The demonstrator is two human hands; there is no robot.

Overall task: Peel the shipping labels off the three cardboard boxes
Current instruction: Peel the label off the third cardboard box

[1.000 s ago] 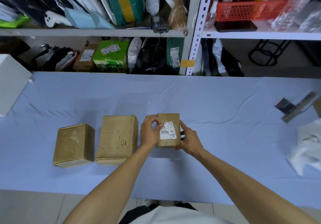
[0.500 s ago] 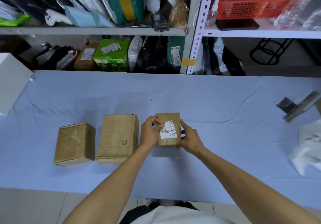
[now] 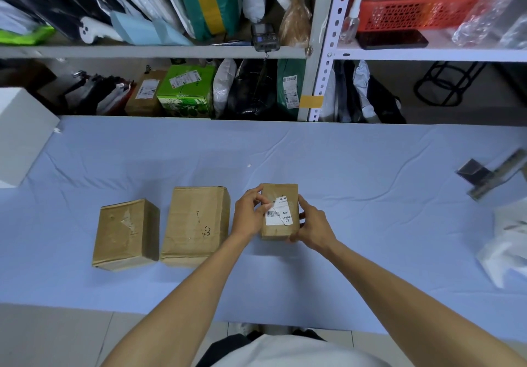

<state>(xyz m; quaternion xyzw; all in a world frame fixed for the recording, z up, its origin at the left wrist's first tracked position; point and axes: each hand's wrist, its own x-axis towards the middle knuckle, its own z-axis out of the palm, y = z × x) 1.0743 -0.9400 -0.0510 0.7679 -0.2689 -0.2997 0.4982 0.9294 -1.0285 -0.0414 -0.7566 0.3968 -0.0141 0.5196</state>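
Your right hand [image 3: 312, 224] braces the small box [image 3: 280, 231] on the counter [image 3: 370, 184] so it stays put while your left hand [image 3: 251, 214] pinches the shipping label [image 3: 281, 215], lifting its upper-left corner.

A parcel storeroom or packing area. Slotted-angle metal shelving [image 3: 323, 53] holds labelled parcels, among them a green carton [image 3: 186, 93], plastic mailer bags [image 3: 256, 90], a red basket [image 3: 413, 13] and a handheld scanner [image 3: 263, 37]. In front, a table [image 3: 356, 173] under a pale blue cloth carries cardboard boxes [image 3: 195, 224].
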